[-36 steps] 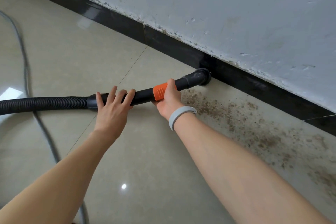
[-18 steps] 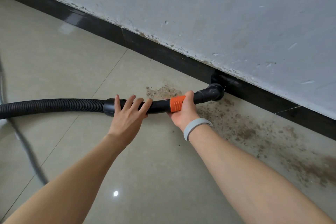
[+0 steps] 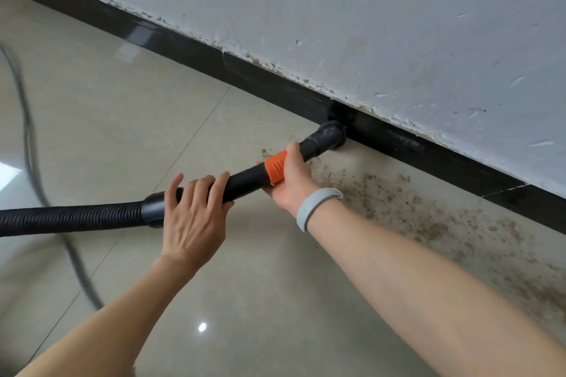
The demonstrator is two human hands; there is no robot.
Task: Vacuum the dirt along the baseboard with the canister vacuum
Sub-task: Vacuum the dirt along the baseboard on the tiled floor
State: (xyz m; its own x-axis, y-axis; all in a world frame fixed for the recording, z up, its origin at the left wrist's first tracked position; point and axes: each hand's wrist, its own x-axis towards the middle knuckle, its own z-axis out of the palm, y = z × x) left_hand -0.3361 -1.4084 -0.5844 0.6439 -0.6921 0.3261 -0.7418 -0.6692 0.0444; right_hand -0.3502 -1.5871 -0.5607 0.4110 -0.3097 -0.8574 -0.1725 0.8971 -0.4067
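Observation:
A black vacuum wand (image 3: 245, 179) with an orange collar (image 3: 274, 168) ends in a round nozzle (image 3: 332, 134) pressed to the floor against the black baseboard (image 3: 428, 151). My right hand (image 3: 291, 180) grips the wand at the orange collar; a grey band sits on that wrist. My left hand (image 3: 193, 214) lies over the wand near the hose cuff, fingers curved across it. A ribbed black hose (image 3: 70, 219) runs off to the left. Brown dirt (image 3: 407, 208) is scattered along the floor to the right of the nozzle.
The grey power cord (image 3: 33, 168) curves across the beige floor tiles (image 3: 122, 107) on the left. A scuffed white wall (image 3: 382, 24) rises above the baseboard. A few specks of dirt (image 3: 264, 151) lie just left of the wand.
The patch of dirt that lay left of the nozzle half a second ago is nearly gone. The wand now points more steeply toward the baseboard, and both hands keep their hold.

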